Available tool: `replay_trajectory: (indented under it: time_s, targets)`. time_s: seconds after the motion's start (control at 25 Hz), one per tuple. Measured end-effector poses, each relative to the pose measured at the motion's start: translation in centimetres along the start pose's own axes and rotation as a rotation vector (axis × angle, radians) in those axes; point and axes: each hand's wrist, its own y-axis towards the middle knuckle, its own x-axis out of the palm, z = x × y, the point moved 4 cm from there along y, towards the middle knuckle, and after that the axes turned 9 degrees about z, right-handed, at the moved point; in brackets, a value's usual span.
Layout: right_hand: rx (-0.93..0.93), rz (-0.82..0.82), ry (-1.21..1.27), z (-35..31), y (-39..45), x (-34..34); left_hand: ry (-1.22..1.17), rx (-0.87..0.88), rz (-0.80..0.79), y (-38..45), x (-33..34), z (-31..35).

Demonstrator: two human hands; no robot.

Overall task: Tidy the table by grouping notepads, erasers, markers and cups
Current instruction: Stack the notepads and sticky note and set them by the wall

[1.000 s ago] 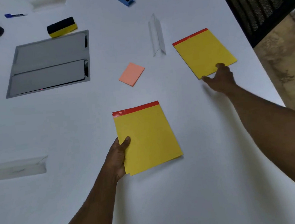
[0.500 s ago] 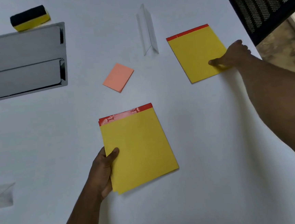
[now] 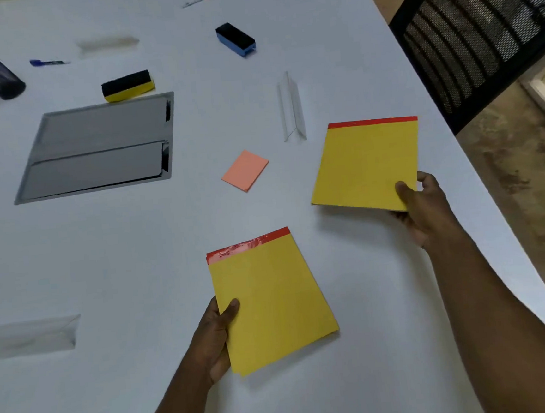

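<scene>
Two yellow rectangular paper notepads with red binding strips in play. Left hand [image 3: 215, 339] pinches the near one [image 3: 272, 300] at its left edge, thumb on top, other fingers curled under; pad lies low over the white table [image 3: 131, 268], long axis running away from the person, red strip at the far end.

Right hand [image 3: 424, 208] pinches the second yellow pad [image 3: 364, 165] at its near right corner, thumb on the face, fingers behind. This pad looks lifted, its shadow below it, red strip also far.

Key relation: right-hand pad sits up and to the right of the left fingers, just apart from the left pad's far right corner. Long axes roughly parallel, so stacking likely needs a short carry leftward and toward the body, little turning.

Small orange square sticky-note pad [image 3: 245, 170] lies beyond the left thumb, between the hands, nearer the left pad.

Further off: yellow-and-black eraser [image 3: 128, 85], blue-and-black eraser [image 3: 236, 40], black mesh cup [image 3: 3, 80] – blurred
</scene>
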Motion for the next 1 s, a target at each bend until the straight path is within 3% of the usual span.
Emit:
replay_trajectory:
  time_s: [0.2,0.36,0.56,0.68,0.84,1.0]
  targets:
    - [0.182,-0.296,0.144,4.2,-15.6,-0.2,-0.032,-0.005,0.038,-8.8,-4.0,-3.1]
    - [0.337,-0.53,0.024,8.8,-26.6,0.7,-0.069,0.082,0.107,-14.4,-9.0,-3.5]
    - [0.126,-0.69,-0.372,12.5,-35.3,3.5,-0.221,0.179,0.231,-21.0,-15.6,-5.0]
    - [0.132,-0.86,-0.496,14.6,-39.6,5.2,-0.26,0.25,0.31,-24.5,-19.0,-6.8]
    - [0.053,-1.061,-0.581,16.5,-44.5,6.6,-0.156,0.375,0.389,-28.8,-22.8,-7.8]
    - [-0.044,-1.032,-0.64,17.8,-47.7,6.7,0.007,0.488,0.398,-31.7,-25.8,-8.1]
